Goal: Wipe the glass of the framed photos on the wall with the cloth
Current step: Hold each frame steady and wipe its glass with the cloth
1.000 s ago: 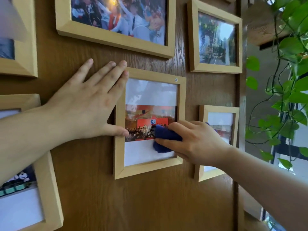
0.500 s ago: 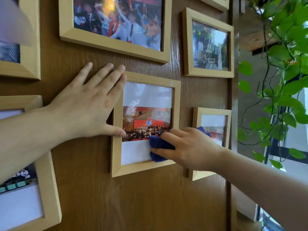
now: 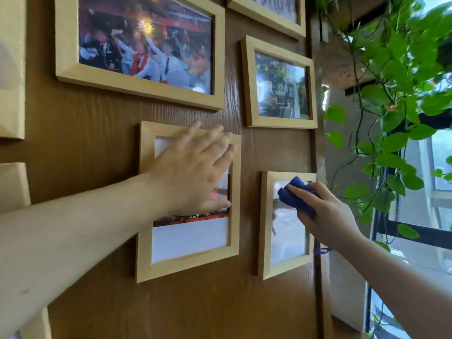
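Several light wooden photo frames hang on a brown wood-grain wall (image 3: 97,143). My right hand (image 3: 325,211) grips a dark blue cloth (image 3: 294,195) and presses it on the upper glass of the small lower right frame (image 3: 265,228). My left hand (image 3: 193,172) lies flat, fingers spread, over the upper half of the middle frame (image 3: 188,267), hiding most of its photo. Above hang a large frame (image 3: 137,86) and a smaller upright frame (image 3: 281,123).
More frames sit at the left edge (image 3: 12,69) and top (image 3: 269,18). A trailing green plant (image 3: 396,94) hangs close to the right of the wall's edge, in front of a window (image 3: 437,167) with a dark metal bar.
My right hand carried the cloth from the middle frame's lower glass to the small right frame. My left hand slid right, from the wall onto the middle frame. The view shifted right.
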A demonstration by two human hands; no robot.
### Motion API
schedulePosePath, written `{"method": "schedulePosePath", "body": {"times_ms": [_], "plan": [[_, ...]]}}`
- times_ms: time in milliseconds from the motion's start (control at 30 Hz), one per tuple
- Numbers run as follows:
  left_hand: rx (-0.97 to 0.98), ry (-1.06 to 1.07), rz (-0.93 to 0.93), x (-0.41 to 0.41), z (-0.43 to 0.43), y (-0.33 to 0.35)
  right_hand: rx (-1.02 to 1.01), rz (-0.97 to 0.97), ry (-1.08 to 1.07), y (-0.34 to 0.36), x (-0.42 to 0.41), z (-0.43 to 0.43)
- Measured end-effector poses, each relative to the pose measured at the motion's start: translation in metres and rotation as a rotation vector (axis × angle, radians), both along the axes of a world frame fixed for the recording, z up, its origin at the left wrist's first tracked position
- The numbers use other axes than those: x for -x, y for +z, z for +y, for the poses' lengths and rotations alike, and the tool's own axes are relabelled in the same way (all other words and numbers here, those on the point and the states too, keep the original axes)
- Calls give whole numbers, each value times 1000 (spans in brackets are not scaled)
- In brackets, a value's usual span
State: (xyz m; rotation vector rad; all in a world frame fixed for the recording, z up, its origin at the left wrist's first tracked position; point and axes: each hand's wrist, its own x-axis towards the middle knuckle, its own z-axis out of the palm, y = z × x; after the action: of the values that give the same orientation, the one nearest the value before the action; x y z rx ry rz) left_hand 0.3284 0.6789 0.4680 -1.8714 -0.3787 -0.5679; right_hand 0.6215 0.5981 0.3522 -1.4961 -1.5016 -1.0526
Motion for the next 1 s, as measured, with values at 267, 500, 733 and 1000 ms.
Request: {"method": "schedulePosePath", "body": {"times_ms": [267, 500, 733, 1000], "plan": [[152, -20, 54, -120, 15, -24, 50, 27, -26, -5, -10, 24], [158, 102, 25, -159, 28, -34, 9, -72, -19, -5, -23, 40], [140, 120, 48, -158, 34, -37, -7, 142, -154, -30, -60, 35], [92, 188, 86, -158, 33, -36, 36, -65, 14, -29, -33, 38]]}}
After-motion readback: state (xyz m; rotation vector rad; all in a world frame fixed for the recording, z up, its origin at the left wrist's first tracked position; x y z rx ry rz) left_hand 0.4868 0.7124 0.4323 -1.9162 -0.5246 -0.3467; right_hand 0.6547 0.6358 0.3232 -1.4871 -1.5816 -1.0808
